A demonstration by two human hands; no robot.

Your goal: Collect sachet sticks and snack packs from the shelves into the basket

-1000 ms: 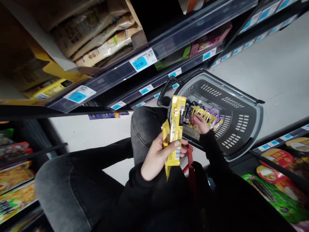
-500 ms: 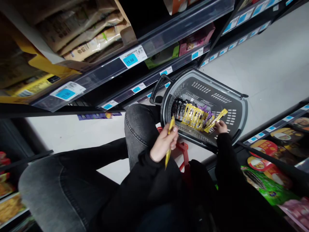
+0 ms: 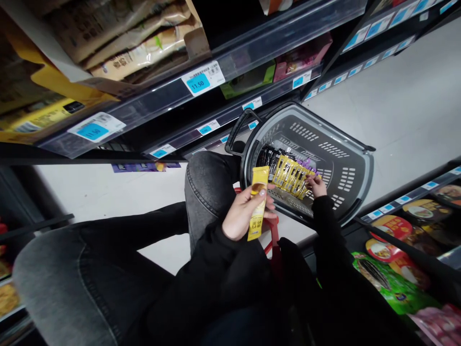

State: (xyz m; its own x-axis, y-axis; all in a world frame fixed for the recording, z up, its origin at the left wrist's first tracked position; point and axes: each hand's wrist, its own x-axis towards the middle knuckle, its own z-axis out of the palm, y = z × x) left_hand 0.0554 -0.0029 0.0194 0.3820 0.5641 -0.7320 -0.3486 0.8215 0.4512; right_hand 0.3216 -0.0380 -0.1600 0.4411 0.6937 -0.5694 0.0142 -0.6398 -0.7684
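Note:
My left hand (image 3: 238, 215) is closed on a yellow snack packet (image 3: 256, 218), held upright with its printed broad side facing me, between my lap and the basket. Inside the grey shopping basket (image 3: 368, 166), my right hand (image 3: 317, 186) pinches a yellow packet at the right end of a row of packets; my fingers partly cover it. Along that row stand several black packets (image 3: 268, 157), then several yellow packets (image 3: 288, 173), with purple packets (image 3: 309, 164) behind the yellow ones.
Shelves with a price-tagged edge (image 3: 151, 103) run along the left, holding boxes of snack bags (image 3: 140, 55). The basket's black handle (image 3: 236, 129) leans toward them. My bent knee (image 3: 205, 185) is close to the basket. At right, a lower shelf holds lidded tubs (image 3: 391, 226) and a green bag (image 3: 392, 283).
My left hand has turned its packet from edge-on to broad side showing. My right hand has moved left, bringing its slanted yellow packet in against the end of the row.

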